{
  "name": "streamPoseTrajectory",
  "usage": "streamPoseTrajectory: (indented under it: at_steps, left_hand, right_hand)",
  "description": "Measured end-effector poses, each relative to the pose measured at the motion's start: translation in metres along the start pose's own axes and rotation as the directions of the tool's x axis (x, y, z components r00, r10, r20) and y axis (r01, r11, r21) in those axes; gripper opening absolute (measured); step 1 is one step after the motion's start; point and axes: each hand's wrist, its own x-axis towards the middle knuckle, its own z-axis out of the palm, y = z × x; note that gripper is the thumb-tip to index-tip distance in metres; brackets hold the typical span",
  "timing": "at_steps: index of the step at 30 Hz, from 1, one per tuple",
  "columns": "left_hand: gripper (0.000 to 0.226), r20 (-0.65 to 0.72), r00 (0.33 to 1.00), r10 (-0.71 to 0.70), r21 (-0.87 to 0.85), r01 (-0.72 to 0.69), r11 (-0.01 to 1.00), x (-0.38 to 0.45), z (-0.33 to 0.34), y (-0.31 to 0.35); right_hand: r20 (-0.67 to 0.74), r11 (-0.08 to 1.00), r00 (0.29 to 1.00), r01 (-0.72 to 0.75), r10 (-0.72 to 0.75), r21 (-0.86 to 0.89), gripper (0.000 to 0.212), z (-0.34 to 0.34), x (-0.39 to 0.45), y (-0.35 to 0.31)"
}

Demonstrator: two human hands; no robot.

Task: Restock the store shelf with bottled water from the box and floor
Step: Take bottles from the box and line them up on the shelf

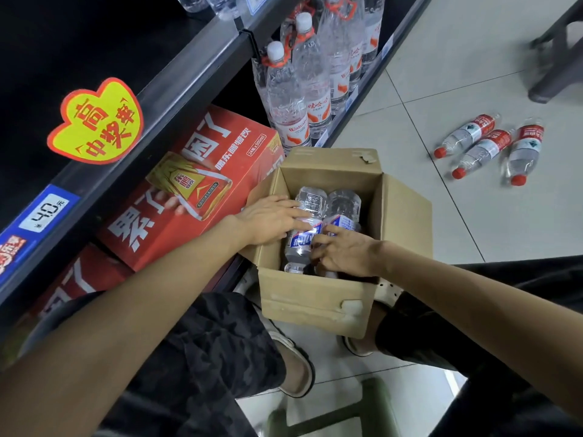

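Note:
An open cardboard box point(318, 298) stands on the floor between my feet. Inside lie two clear water bottles with blue-and-white labels, a left bottle point(307, 203) and a right bottle point(345, 205). My left hand point(268, 220) lies on the left bottle with its fingers stretched across it. My right hand point(342, 252) reaches in from the right, its fingers curled round the lower part of the bottles; exactly which bottle it grips is hidden. Three red-capped water bottles point(487, 148) lie on the floor tiles at the right.
A dark store shelf point(176, 86) runs along the left, with red drink cartons point(195, 187) on its lowest level and tall water bottles point(303, 89) beyond. A yellow promo sticker point(97, 121) hangs on the shelf edge. A green stool point(328, 414) stands below me, a dark stool point(558, 58) at the far right.

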Motion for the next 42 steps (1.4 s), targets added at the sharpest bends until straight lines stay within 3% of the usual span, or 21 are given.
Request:
streamPoseTrajectory:
  at_steps: [6, 10, 14, 17, 21, 26, 32, 35, 42]
  left_hand:
    - [0.058, 0.038, 0.999, 0.006, 0.045, -0.008, 0.999, -0.006, -0.004, 0.002]
    - [0.059, 0.027, 0.999, 0.024, 0.035, -0.025, 0.999, -0.006, -0.006, 0.008]
    - [0.063, 0.062, 0.996, 0.059, 0.079, -0.064, 0.995, 0.003, -0.003, 0.017]
    - [0.066, 0.112, 0.986, 0.124, 0.173, -0.142, 0.975, 0.015, 0.000, 0.025]
    - [0.064, 0.180, 0.970, 0.166, 0.226, -0.205, 0.952, 0.032, 0.006, 0.033]
    - [0.061, 0.194, 0.958, 0.209, 0.285, -0.259, 0.923, 0.046, 0.014, 0.032]
    - [0.052, 0.009, 0.967, 0.253, 0.247, -0.247, 0.937, 0.038, 0.019, 0.027]
    - [0.051, -0.087, 0.969, 0.230, 0.198, -0.210, 0.957, 0.028, 0.011, 0.024]
    - [0.073, -0.100, 0.994, 0.044, 0.022, -0.042, 0.999, -0.005, -0.018, 0.023]
  right_hand:
    - [-0.141, 0.995, 0.988, -0.050, 0.061, 0.081, 0.046, -0.011, -0.014, 0.007]
    - [-0.292, 0.944, 0.922, -0.171, 0.254, 0.283, 0.056, -0.022, -0.040, 0.039]
    - [-0.310, 0.717, 0.779, -0.242, 0.546, 0.654, 0.035, -0.010, -0.071, 0.069]
    - [-0.248, 0.560, 0.731, -0.215, 0.635, 0.800, 0.040, -0.002, -0.075, 0.071]
    - [-0.289, 0.521, 0.691, -0.148, 0.662, 0.841, 0.030, -0.001, -0.065, 0.066]
    - [-0.282, 0.456, 0.604, -0.154, 0.746, 0.876, 0.036, -0.002, -0.053, 0.065]
    - [-0.251, 0.421, 0.578, -0.180, 0.777, 0.889, 0.037, -0.012, -0.042, 0.062]
    - [-0.216, 0.391, 0.579, -0.194, 0.786, 0.900, 0.036, -0.016, -0.045, 0.061]
    - [-0.236, 0.384, 0.516, -0.203, 0.824, 0.901, 0.034, -0.028, -0.072, 0.052]
